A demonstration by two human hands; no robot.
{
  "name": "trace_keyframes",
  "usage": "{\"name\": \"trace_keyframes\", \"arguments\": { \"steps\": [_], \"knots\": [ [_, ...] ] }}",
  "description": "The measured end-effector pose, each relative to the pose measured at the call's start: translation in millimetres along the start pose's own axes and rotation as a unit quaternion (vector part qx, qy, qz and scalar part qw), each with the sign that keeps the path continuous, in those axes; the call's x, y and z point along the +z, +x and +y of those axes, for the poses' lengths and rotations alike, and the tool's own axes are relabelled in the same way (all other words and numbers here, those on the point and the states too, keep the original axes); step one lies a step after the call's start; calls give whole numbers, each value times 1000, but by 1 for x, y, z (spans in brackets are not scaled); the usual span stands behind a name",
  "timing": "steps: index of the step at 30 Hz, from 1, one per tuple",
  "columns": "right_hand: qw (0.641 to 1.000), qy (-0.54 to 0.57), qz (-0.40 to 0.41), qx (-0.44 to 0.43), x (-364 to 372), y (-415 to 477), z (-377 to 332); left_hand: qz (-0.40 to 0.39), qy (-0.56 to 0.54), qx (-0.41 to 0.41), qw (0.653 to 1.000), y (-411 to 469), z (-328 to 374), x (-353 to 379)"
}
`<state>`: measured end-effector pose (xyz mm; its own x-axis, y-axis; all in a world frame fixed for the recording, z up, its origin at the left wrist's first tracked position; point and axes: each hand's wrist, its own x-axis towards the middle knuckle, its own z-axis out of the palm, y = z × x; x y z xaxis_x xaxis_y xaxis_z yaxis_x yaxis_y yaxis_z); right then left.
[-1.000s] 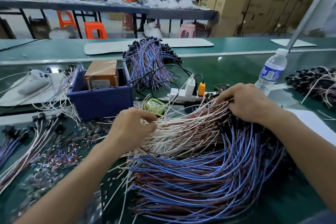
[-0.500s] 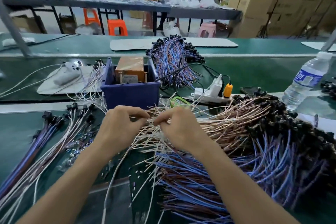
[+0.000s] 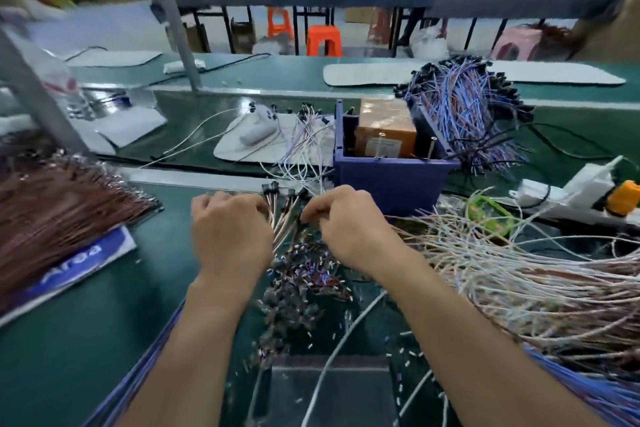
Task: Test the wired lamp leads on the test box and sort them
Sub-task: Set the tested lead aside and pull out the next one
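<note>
The blue bin (image 3: 391,180) on the desk (image 3: 86,340) holds a brown box (image 3: 384,133); near it, the left hand (image 3: 230,232) and right hand (image 3: 346,225) each pinch pale leads (image 3: 282,218).

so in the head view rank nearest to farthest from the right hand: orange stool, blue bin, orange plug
1. blue bin, just beyond the right hand
2. orange plug, off to the right
3. orange stool, far back past the benches

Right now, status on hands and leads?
Left hand grips a small lead bunch. Right hand pinches the same bunch. Test box behind, untouched. Wire pile crowds the right.
</note>
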<state>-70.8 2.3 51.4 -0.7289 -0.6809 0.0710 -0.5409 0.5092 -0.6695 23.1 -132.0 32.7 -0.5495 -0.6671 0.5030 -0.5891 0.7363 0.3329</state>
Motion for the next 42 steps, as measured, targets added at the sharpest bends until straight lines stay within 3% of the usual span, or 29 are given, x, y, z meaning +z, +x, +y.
{"name": "trace_keyframes", "arguments": {
  "steps": [7, 17, 22, 25, 28, 32, 35, 37, 39, 41, 42],
  "knots": [
    [994, -98, -51, -20, 21, 30, -25, -50, 21, -84, 995, 4, -17, 18],
    [968, -224, -56, -101, 40, 38, -26, -8, 6, -49, 999, 4, -16, 15],
    [934, -310, -78, -161, 38, 30, -24, -3, -12, -39, 999, 3, -13, 12],
    [933, -312, -30, -175, 29, 16, -24, -3, -55, 0, 999, -1, -9, 5],
    [937, -291, 87, -175, 14, -11, -22, -26, -167, 85, 982, -9, 3, -6],
    [966, -131, 201, -98, -17, -55, 0, -120, -261, 169, 943, -24, 25, -14],
    [969, 97, 223, -48, -47, -76, 25, -236, -372, 144, 886, -32, 36, -13],
    [927, 292, 236, 2, -66, -84, 36, -317, -411, 125, 846, -32, 38, -12],
    [833, 508, 215, 40, -77, -90, 44, -388, -442, 99, 803, -30, 38, -13],
    [762, 621, 171, 66, -77, -94, 49, -430, -477, 79, 762, -29, 37, -13],
    [762, 628, 144, 73, -73, -95, 49, -439, -490, 74, 750, -29, 38, -12]
  ]
}}
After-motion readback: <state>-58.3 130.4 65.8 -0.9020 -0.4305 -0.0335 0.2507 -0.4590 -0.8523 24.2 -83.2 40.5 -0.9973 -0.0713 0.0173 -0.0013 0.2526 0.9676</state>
